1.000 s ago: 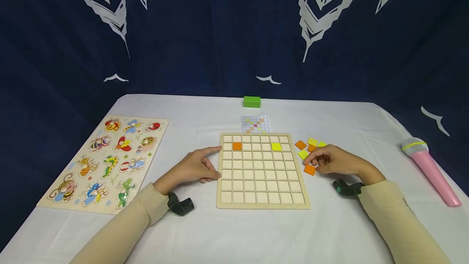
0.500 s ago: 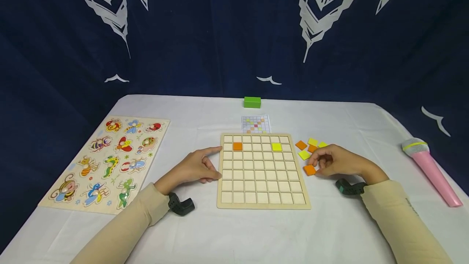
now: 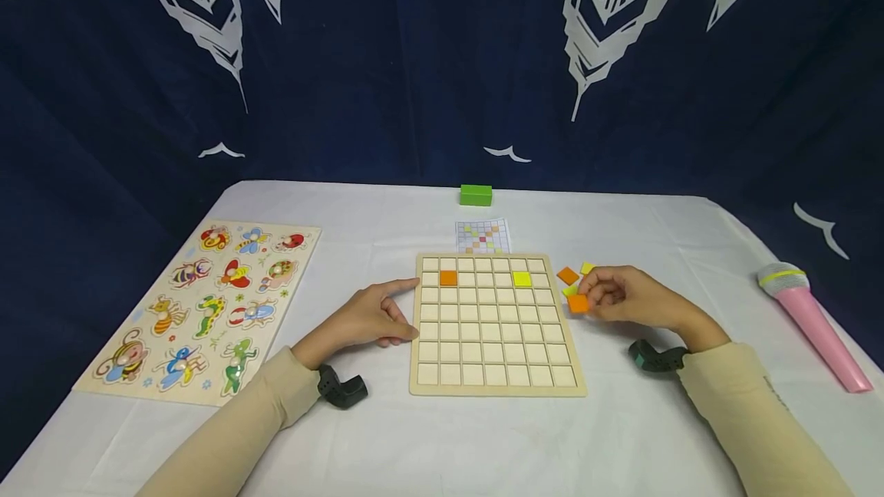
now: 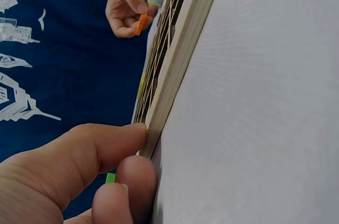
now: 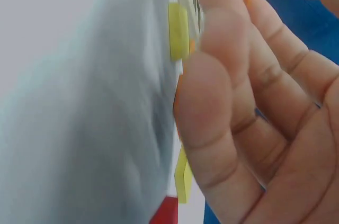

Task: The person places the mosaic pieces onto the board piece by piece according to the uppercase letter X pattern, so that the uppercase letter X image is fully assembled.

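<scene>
At the left side of the white tablecloth (image 3: 449, 443), a puzzle board (image 3: 214, 359) lies flat, its recesses filled with painted insect pieces: a ladybird, bees, a spider, a caterpillar and others. To its right comes the left hand (image 3: 366, 316), a black wrist camera (image 3: 341, 388) at its cuff. Its index finger and thumb stand wide apart, both touching the left edge of the wooden grid board (image 3: 497, 390), without a hold around it.

This board is divided into seven columns and seven rows of square cells. An orange tile (image 3: 448, 278) sits in the second row, second column; a yellow tile (image 3: 521, 279) sits in the same row, sixth column. The other cells show bare wood.

Beyond the far edge lie a small printed card (image 3: 482, 235) with a coloured-square pattern, any lettering too small to read, and a green block (image 3: 476, 195).

Just right of the board are loose tiles (image 3: 568, 276), orange and yellow. Near them the right hand (image 3: 625, 297) pinches another tile, the held orange one (image 3: 577, 304), in a narrow grip between thumb and fingers. A dark mark on the right sleeve (image 3: 749, 413) is illegible. Farthest right lies a pink microphone (image 3: 815, 328).
</scene>
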A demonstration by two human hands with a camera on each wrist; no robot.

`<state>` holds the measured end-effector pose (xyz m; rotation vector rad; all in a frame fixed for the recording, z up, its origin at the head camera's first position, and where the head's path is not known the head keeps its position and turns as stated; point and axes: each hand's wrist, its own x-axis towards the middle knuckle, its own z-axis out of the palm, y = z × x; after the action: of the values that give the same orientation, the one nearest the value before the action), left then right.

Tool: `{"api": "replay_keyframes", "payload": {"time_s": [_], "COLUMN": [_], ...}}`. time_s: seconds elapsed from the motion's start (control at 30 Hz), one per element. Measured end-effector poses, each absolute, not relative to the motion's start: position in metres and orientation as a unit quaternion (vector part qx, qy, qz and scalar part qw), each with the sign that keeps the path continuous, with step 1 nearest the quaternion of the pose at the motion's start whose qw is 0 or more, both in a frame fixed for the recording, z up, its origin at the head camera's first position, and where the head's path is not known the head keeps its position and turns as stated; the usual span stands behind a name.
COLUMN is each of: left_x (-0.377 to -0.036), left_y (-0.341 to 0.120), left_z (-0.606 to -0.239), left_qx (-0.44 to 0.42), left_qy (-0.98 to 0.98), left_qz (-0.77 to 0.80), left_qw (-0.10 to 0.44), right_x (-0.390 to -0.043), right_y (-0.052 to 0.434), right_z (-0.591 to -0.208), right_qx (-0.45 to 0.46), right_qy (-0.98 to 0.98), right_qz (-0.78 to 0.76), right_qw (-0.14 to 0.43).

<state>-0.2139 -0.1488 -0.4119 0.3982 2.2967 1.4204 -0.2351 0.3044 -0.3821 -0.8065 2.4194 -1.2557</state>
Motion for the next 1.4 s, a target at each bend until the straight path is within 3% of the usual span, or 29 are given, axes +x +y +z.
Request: {"api": "replay_keyframes", "payload": {"time_s": [0.33, 1.4], "left_x": [-0.214, -0.216], "left_y": [-0.150, -0.151], "left_z": [-0.413, -0.415], "left_qx": [0.141, 0.143], "left_qy": [0.826, 0.823], "left_qz": [0.507, 0.511], "left_qw": [0.203, 0.204], "right_x": [-0.228, -0.255], "right_y": [0.283, 0.192], "right_z": [-0.376, -0.374], "right_qx": [-0.259, -0.248], "right_qy": [0.844, 0.851], "right_qz": [-0.454, -0.430], "right_qw": [0.122, 0.175]}}
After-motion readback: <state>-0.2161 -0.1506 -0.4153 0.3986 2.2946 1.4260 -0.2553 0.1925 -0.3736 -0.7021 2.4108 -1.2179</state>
